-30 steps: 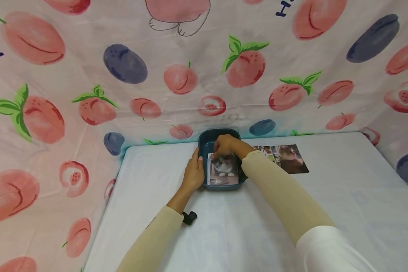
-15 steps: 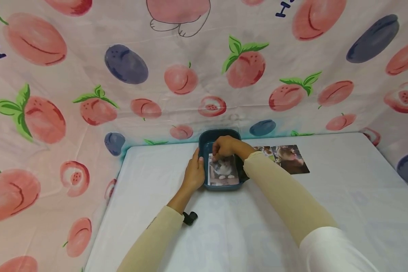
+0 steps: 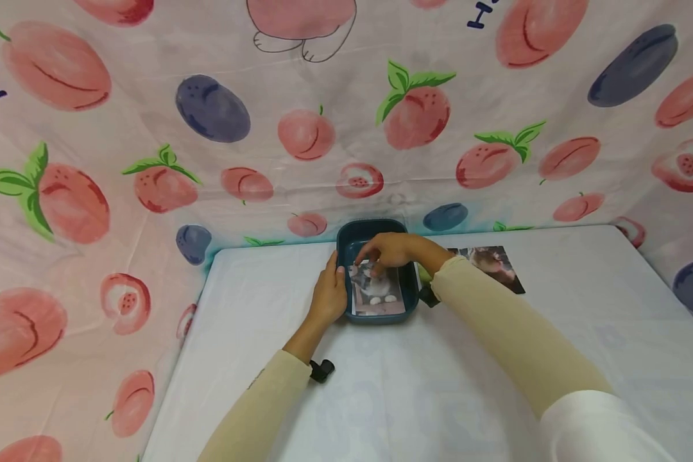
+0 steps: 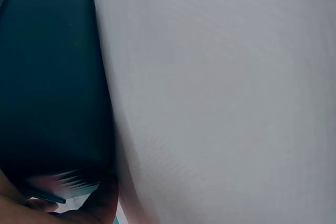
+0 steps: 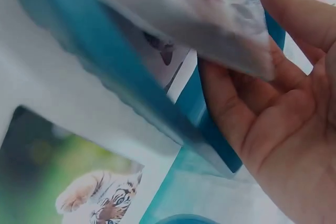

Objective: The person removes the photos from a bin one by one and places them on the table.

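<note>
A dark blue plastic basket [image 3: 375,317] stands on the white-covered table near its back edge. My left hand [image 3: 329,292] grips its left side, fingers along the outer wall and thumb by the rim. In the left wrist view the basket's wall [image 4: 52,77] fills the left, with part of the hand below it. My right hand [image 3: 389,250] reaches into the basket and pinches a cat photo [image 3: 378,298] by its far end. The right wrist view shows this photo's corner between thumb and fingers, tilted, with another picture [image 5: 157,53] lying beneath it.
Right of the basket lie a photo of a pinkish-brown animal [image 3: 493,266] and a tiger cub photo [image 5: 105,198], partly behind the right forearm in the head view. A fruit-print cloth [image 3: 358,128] hangs behind the table. Dark wrist cameras [image 3: 322,371] are worn on both arms.
My right hand has shifted slightly right, and its index finger has extended from a curled pose over the cat photo. The left hand and basket have stayed put.
</note>
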`<state>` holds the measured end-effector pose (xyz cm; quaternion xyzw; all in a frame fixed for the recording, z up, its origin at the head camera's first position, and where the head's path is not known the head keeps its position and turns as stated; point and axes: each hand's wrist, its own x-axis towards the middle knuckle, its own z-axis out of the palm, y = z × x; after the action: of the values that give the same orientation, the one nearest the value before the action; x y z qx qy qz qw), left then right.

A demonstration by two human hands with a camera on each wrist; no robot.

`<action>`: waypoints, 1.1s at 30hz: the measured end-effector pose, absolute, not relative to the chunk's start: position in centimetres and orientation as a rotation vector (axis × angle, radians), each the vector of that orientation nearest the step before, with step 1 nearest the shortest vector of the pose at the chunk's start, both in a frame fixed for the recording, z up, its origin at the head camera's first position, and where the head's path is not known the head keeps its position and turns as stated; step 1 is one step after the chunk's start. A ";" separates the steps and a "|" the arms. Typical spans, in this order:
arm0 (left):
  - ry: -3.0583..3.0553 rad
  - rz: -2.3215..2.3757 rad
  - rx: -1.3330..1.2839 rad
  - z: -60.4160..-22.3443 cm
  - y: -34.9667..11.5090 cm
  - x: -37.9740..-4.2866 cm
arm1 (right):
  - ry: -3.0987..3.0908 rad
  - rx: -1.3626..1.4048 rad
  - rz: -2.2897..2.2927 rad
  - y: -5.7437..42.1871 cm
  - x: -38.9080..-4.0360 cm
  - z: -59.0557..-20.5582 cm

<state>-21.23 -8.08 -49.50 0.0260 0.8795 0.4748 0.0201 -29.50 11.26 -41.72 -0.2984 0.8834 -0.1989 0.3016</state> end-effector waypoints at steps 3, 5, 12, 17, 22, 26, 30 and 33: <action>2.728 1.465 0.078 -49.5 -8.1 -21.2 | 2.337 -0.768 -0.511 11.6 -29.2 -41.7; 2.728 1.466 0.079 -49.5 -8.1 -21.3 | 2.340 -0.744 -0.515 11.7 -29.0 -41.7; 2.724 1.489 0.100 -49.8 -8.1 -21.4 | 2.397 -0.648 -0.632 12.4 -28.1 -41.8; 2.731 1.483 0.093 -49.7 -8.0 -21.4 | 2.437 -0.647 -0.822 13.9 -27.5 -41.6; 2.732 1.474 0.082 -49.6 -7.9 -21.3 | 2.496 -0.603 -0.972 16.0 -26.9 -40.9; 2.729 1.473 0.067 -49.6 -7.9 -21.2 | 2.532 -0.545 -1.071 18.0 -25.8 -40.0; 2.731 1.473 0.055 -49.6 -8.0 -21.1 | 2.535 -0.519 -1.114 19.9 -24.3 -39.1; 2.729 1.468 0.053 -49.5 -8.0 -21.1 | 2.553 -0.509 -1.094 21.5 -23.1 -39.0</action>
<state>-21.13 -7.98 -49.54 0.0172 0.8803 0.4736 0.0211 -23.08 21.49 -39.00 -0.1781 0.8927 -0.3826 0.1581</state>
